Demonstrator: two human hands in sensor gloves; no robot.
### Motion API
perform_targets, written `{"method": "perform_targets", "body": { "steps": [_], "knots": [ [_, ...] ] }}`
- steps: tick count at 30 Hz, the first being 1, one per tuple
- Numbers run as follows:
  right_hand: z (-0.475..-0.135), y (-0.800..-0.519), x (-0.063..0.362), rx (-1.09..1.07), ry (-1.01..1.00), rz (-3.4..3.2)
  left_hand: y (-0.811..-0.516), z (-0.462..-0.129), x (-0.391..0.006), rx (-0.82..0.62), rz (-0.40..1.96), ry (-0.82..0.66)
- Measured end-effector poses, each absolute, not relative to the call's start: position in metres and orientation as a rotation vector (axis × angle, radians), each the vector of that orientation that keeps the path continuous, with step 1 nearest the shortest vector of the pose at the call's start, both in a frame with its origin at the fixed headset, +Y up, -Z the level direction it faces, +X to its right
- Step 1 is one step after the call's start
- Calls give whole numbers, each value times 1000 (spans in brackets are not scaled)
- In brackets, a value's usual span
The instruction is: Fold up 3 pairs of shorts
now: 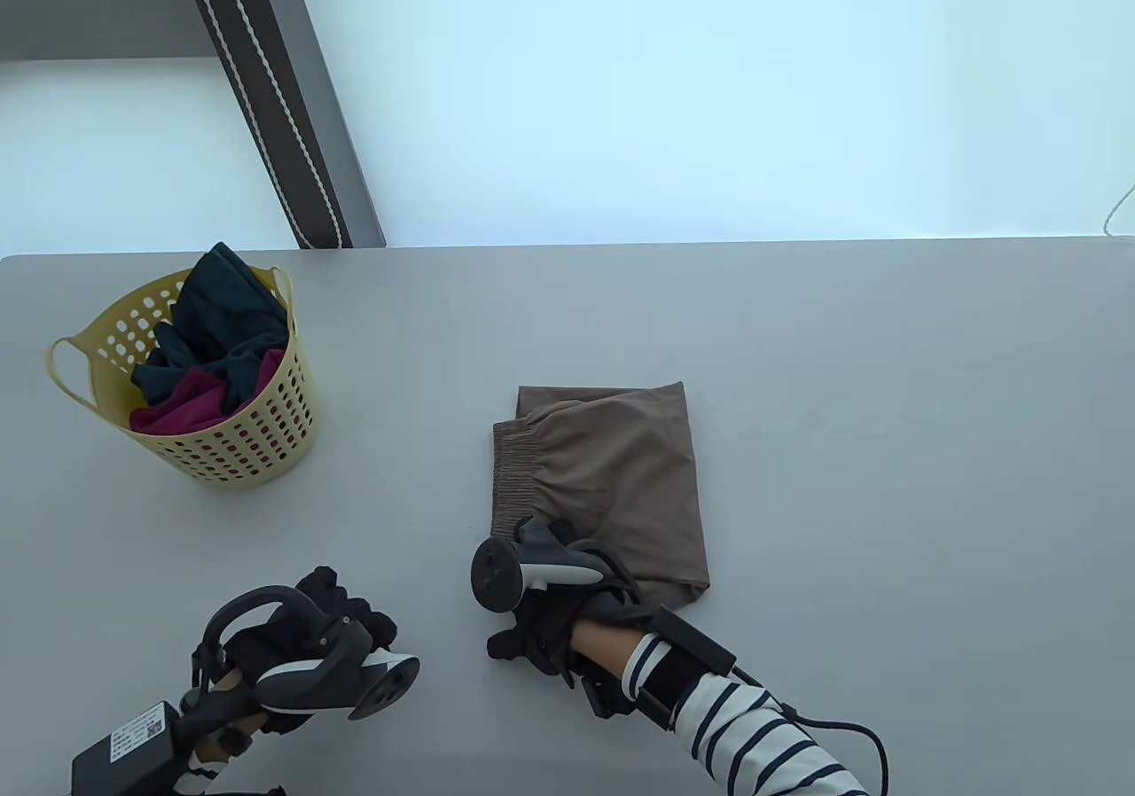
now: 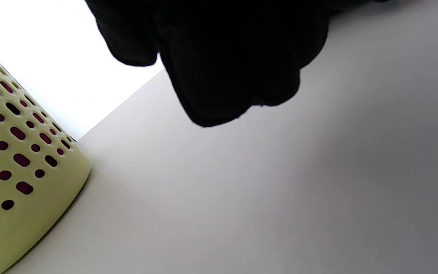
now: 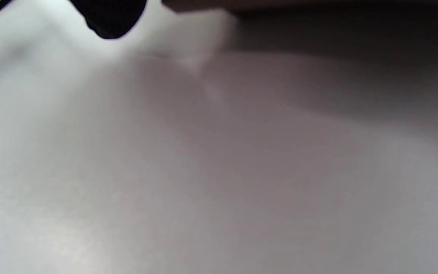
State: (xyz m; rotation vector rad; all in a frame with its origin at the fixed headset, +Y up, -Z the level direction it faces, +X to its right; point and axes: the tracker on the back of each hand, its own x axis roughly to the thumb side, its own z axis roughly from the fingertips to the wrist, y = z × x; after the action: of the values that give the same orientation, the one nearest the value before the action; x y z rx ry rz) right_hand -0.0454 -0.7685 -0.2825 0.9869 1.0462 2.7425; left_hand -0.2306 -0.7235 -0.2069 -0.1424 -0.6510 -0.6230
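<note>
The left hand [image 1: 328, 628] hovers low near the table's front edge, its gloved fingers [image 2: 219, 76] loosely curled and holding nothing; the right hand [image 1: 541, 628] lies at the near-left corner of the brown shorts [image 1: 612, 486], and whether its fingers grasp the cloth I cannot tell, for the tracker hides them; the shorts lie folded at mid-table, a soft matte rectangle, long axis running away from the person, the gathered elastic waistband along the left side; the yellow basket [image 1: 266, 441], perforated plastic with loop handles, stands well apart to the far left on the grey table [image 1: 887, 433]; it holds crumpled dark green cloth [image 1: 217, 317] over magenta cloth [image 1: 182, 406].
</note>
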Motion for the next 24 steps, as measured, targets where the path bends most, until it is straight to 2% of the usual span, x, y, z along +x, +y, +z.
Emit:
{"method": "perform_targets", "body": {
  "steps": [2, 4, 5, 6, 7, 9, 11, 13, 15, 17, 20, 24],
  "knots": [
    [-287, -746, -34, 933, 795, 2669, -723, -207, -230, -146, -623, -655],
    [-300, -717, -11, 827, 406, 2695, -722, -207, -230, -153, -622, -658],
    [-303, -711, -5, 799, 348, 2712, -722, -207, -230, -155, -621, -659],
    [-315, -700, 15, 677, 227, 2770, -722, -207, -230, -156, -618, -660],
    [-324, -696, 29, 582, 186, 2797, -722, -207, -230, -155, -617, -662],
    [-349, -699, 69, 270, 211, 2845, -723, -207, -229, -153, -617, -666],
    [-367, -711, 99, 19, 330, 2802, -723, -207, -229, -151, -621, -667],
    [-384, -734, 135, -315, 525, 2617, -723, -207, -229, -152, -624, -667],
    [-393, -751, 154, -501, 656, 2497, -724, -208, -229, -163, -625, -666],
    [-397, -761, 153, -500, 645, 2431, -727, -211, -230, -175, -631, -664],
    [-398, -770, 124, -364, 709, 2438, -732, -215, -232, -196, -633, -654],
    [-395, -767, 92, -303, 518, 2819, -737, -220, -235, -230, -622, -642]
  ]
}}
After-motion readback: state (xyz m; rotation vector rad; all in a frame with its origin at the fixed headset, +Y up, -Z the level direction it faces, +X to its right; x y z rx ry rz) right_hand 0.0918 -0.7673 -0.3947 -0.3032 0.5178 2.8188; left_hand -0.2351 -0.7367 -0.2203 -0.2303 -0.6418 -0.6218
